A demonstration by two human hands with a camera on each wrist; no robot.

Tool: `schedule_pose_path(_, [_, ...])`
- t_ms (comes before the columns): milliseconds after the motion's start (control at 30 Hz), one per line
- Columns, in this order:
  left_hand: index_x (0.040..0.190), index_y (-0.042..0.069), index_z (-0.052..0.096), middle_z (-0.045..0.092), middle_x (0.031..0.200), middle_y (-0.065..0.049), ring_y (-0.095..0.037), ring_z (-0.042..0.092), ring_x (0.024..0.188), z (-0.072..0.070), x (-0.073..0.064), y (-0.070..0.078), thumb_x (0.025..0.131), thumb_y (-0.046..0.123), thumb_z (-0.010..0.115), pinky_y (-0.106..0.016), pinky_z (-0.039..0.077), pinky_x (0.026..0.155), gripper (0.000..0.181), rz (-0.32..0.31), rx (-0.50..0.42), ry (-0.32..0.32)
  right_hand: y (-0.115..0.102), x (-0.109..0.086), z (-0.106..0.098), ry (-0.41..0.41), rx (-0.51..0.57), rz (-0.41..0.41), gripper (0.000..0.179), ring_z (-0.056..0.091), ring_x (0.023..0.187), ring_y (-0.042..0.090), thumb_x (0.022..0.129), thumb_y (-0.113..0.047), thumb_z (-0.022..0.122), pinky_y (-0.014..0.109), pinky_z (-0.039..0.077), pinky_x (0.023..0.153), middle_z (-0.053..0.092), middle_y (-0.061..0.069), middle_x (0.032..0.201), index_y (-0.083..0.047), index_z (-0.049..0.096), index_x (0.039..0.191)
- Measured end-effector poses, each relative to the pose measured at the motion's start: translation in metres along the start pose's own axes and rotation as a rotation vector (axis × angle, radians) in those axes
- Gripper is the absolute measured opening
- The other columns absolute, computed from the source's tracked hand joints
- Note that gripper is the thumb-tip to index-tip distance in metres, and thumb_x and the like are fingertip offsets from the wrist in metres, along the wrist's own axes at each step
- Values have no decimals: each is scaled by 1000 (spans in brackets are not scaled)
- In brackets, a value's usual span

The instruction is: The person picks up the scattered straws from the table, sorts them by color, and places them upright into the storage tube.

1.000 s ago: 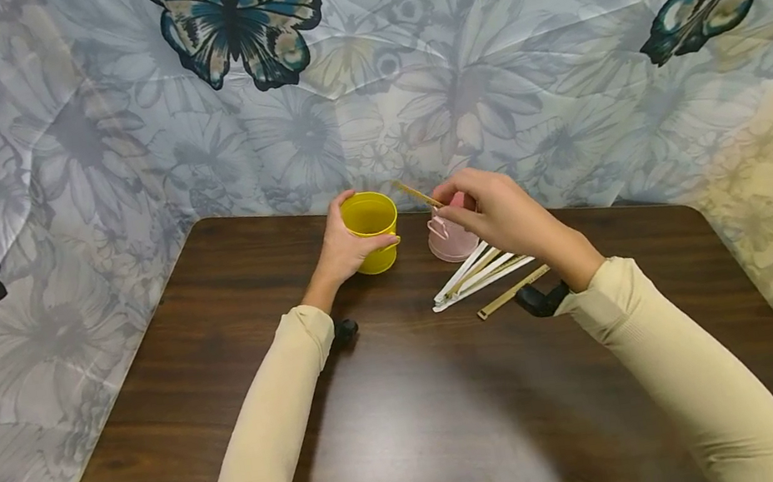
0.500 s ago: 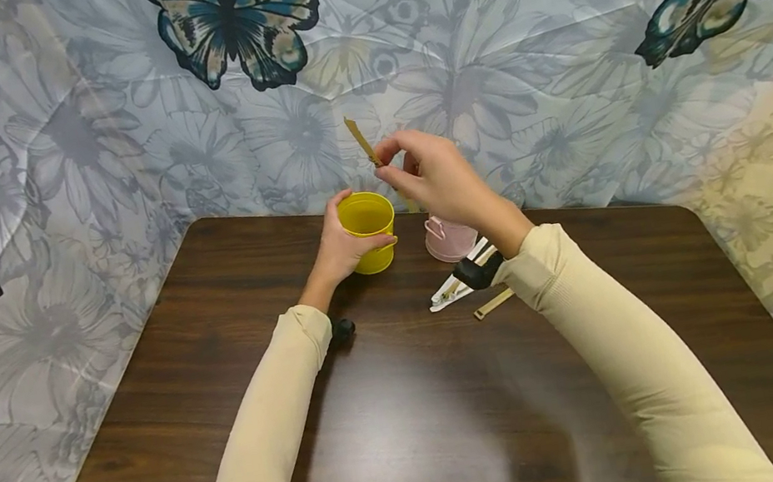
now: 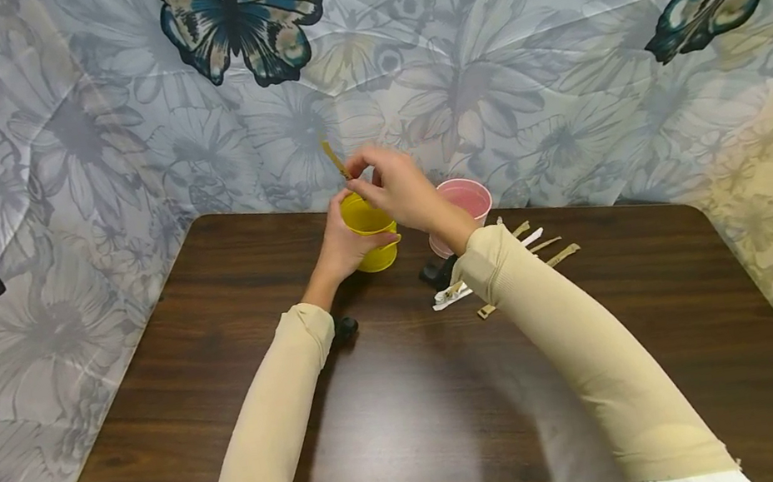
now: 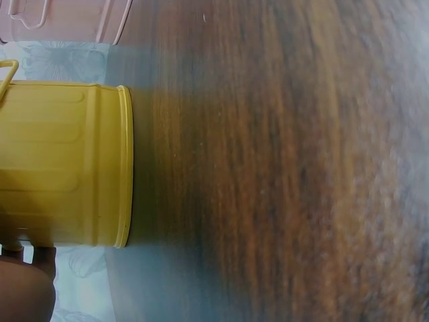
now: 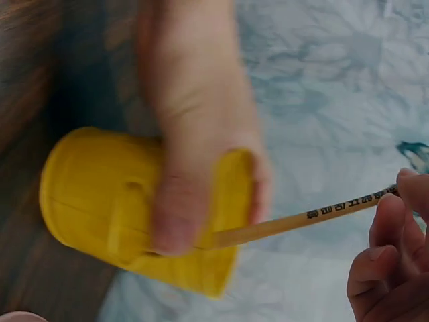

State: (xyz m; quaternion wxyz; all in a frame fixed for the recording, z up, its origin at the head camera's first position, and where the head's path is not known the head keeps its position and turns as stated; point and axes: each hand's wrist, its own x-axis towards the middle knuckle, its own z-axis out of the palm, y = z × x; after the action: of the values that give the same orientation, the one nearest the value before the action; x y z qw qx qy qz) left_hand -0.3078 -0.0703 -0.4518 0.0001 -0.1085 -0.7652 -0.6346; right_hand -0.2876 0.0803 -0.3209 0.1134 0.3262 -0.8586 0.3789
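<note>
A small yellow bucket (image 3: 380, 259) stands upright near the table's back edge, my left hand (image 3: 345, 249) wrapped around its side with the thumb across the front. Above its mouth, my right hand (image 3: 397, 189) pinches a thin tan stick (image 3: 335, 160) between thumb and fingertips. Black printed characters run along the stick (image 5: 295, 223) in the right wrist view. Its lower part reaches the bucket's mouth there; whether the tip is inside, I cannot tell. The left wrist view shows the bucket's ribbed wall (image 4: 50, 168) and base.
To the right stands a pink bucket (image 3: 468, 194), partly behind my right wrist. Several white and tan sticks (image 3: 450, 297) lie in a loose pile under my right forearm. A butterfly-patterned cloth (image 3: 306, 119) hangs behind the dark wooden table (image 3: 214, 302).
My right hand has carried the tan stick left from near the pink bucket, rising and then lowering over the yellow bucket. My left hand keeps its grip in place.
</note>
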Motion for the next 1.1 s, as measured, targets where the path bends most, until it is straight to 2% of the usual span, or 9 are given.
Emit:
schedule_pose_path(167, [156,17,21,45,146,-9,-26,52,127,-1,0,3,74,26,92,-43,46,112,109,-13,-9,-16,13,-3,17,-66,-17,34,18,52,67,20,99,-14,67,25,45,64,73,10,110,-4,68,114])
schedule_pose_path(333, [153,11,24,45,147,-14,-32,52,129,-1,0,4,76,18,90,-46,45,113,101,14,-37,-34,19,-4,24,-84,-40,43,16,54,72,20,99,-11,67,27,46,69,73,10,110,-5,69,113])
schedule_pose_path(567, [151,15,27,49,143,-7,-24,56,124,-1,1,0,75,23,92,-40,49,109,100,41,-15,-4,26,-3,27,-84,-50,44,16,57,73,22,98,-11,67,30,49,72,73,11,109,-5,68,113])
schedule_pose_path(800, [151,15,30,49,149,-10,-25,54,131,3,3,-2,76,16,91,-40,45,115,96,100,-37,-13,31,-9,25,-93,-55,63,23,58,77,22,98,-13,68,32,47,73,73,11,112,-6,68,119])
schedule_pose_path(967, [154,15,26,53,146,-10,-24,56,130,3,1,0,75,18,92,-38,45,115,104,51,-40,5,30,-18,14,-100,-76,78,23,59,78,23,98,-14,68,33,48,74,73,10,112,-5,67,119])
schedule_pose_path(1100, [157,16,25,54,143,-12,-26,56,129,0,-1,0,74,20,93,-40,46,115,107,14,-47,10,28,-30,1,-104,-94,48,23,62,82,26,96,-13,70,35,52,76,72,13,111,-2,66,116])
